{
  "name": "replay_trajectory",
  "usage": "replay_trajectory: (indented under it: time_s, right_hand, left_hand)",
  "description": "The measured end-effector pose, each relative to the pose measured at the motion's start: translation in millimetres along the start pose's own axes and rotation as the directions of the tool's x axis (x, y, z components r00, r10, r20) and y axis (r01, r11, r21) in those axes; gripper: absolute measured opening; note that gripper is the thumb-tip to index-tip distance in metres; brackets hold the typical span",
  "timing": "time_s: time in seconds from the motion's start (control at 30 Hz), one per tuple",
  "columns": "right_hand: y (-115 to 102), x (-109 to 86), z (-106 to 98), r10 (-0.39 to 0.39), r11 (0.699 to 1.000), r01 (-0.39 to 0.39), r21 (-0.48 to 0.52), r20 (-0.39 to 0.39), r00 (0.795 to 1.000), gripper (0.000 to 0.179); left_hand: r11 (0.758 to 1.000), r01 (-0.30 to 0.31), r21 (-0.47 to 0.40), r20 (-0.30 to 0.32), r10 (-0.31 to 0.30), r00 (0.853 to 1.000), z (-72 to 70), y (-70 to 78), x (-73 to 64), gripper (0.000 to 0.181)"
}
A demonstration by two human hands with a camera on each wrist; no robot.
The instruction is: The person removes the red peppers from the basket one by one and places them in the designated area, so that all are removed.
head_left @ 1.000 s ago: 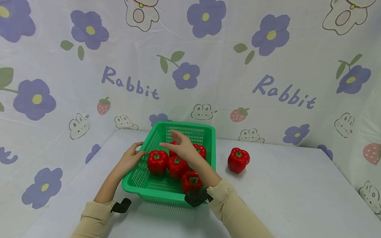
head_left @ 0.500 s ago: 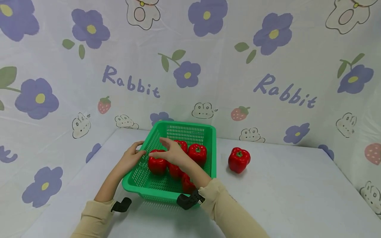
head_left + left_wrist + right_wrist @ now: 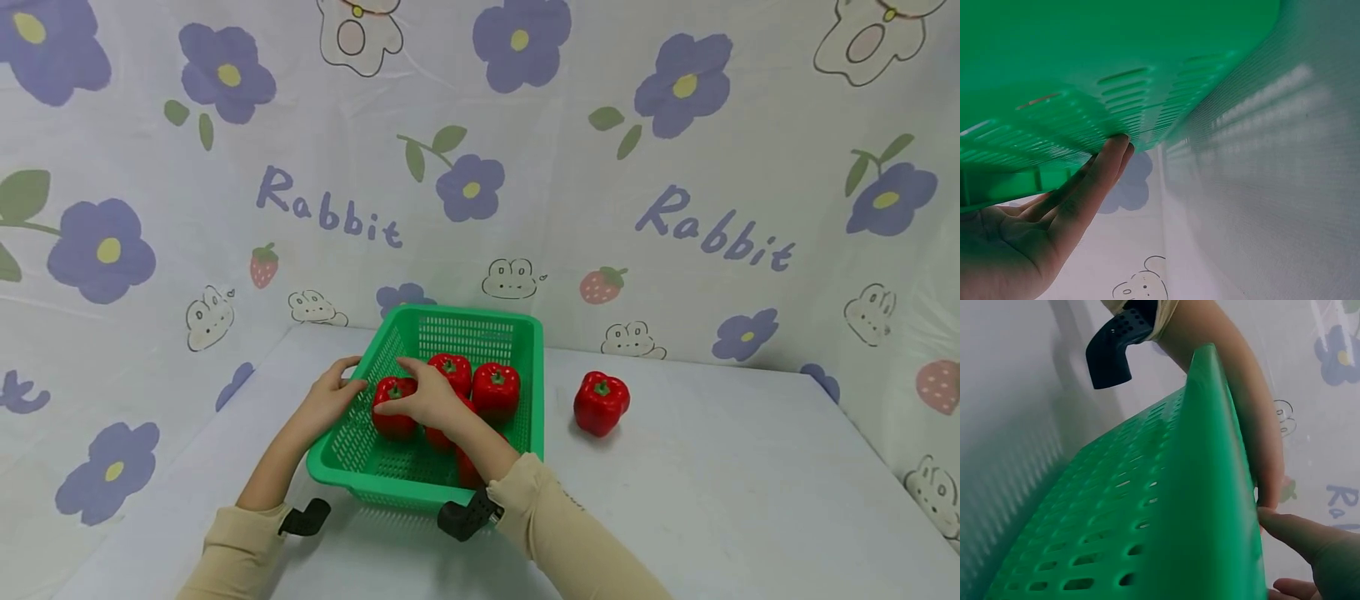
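Note:
A green plastic basket (image 3: 408, 487) holds several red bell peppers, among them a left one (image 3: 393, 425), a back one (image 3: 452, 371) and a right one (image 3: 496, 396). My left hand (image 3: 330, 400) holds the basket's left side, thumb at the rim; the left wrist view shows its fingers (image 3: 1094, 187) along the outer wall. Above the left pepper is my right hand (image 3: 431, 404), thumb and fingers spread apart at its upper right side. Whether they touch it is unclear. The right hand and forearm partly cover the middle and front peppers.
Another red bell pepper (image 3: 601, 404) stands on the white table (image 3: 720, 467), right of the basket. A patterned cloth (image 3: 570, 192) hangs behind the table. Black wrist-worn devices sit at the left wrist (image 3: 306, 518) and right wrist (image 3: 467, 515).
My right hand has moved left and lower, from over the back peppers to the left pepper. The back and right peppers show more fully. My left hand has stayed at the basket's side.

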State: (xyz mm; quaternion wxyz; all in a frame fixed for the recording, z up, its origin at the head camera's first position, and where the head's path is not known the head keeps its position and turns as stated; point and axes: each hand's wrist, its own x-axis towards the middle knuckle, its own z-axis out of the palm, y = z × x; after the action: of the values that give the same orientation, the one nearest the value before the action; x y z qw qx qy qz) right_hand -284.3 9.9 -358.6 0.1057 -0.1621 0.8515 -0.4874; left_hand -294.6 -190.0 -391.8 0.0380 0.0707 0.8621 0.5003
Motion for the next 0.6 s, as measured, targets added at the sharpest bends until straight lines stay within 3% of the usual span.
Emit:
replay_trajectory:
  time_s: [0.2, 0.43, 0.6]
  right_hand:
    - [1.1, 0.9, 0.5, 0.026, 1.0, -0.027, -0.014, -0.042, 0.999, 0.076]
    - [4.2, 2.3, 4.9, -0.016, 0.998, 0.015, -0.067, -0.006, 1.0, 0.075]
    - [5.8, 1.0, 7.0, -0.054, 0.995, 0.052, -0.09, -0.024, 0.998, 0.072]
  left_hand:
    - [1.0, -0.005, -0.006, 0.006, 0.005, 1.0, -0.5, 0.5, 1.1, 0.057]
    - [1.0, 0.001, -0.006, 0.001, -0.001, 1.0, 0.1, -1.4, 3.2, 0.057]
    - [1.0, 0.001, -0.006, -0.006, -0.001, 1.0, 0.2, -2.1, 2.5, 0.057]
